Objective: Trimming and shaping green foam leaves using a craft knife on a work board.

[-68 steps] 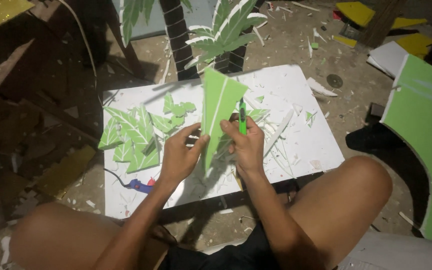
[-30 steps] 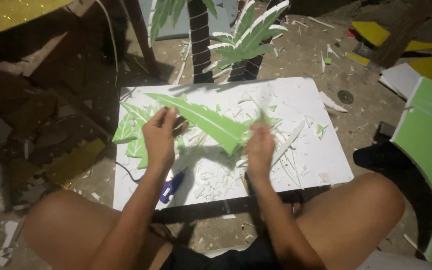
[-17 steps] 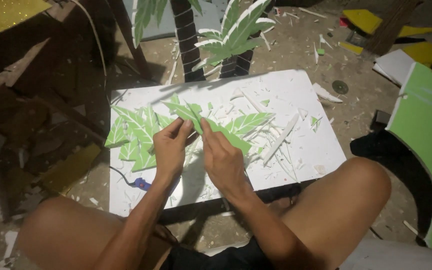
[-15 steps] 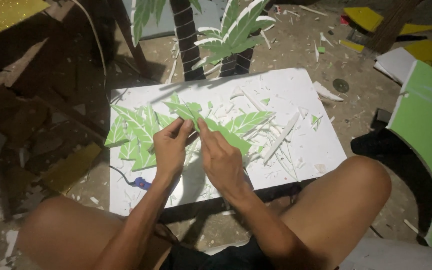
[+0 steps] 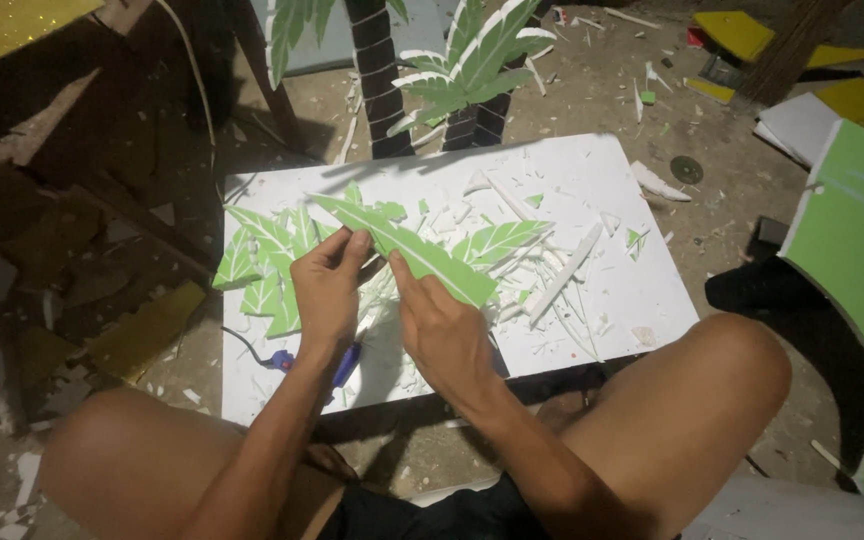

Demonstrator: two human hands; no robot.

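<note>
I see both hands pinching one long green leaf cutout (image 5: 407,250) above the white surface (image 5: 592,180): left hand (image 5: 327,290) at its tip, right hand (image 5: 442,335) mid-length. Scraps (image 5: 562,275) lie beneath.

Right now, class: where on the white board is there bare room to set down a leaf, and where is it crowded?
The white board is bare along its far right stretch, between the scrap strips and the right edge. The near edge right of the right hand is fairly bare too. It is crowded at the left with stacked green leaves, and in the middle around the held leaf and left hand.
</note>
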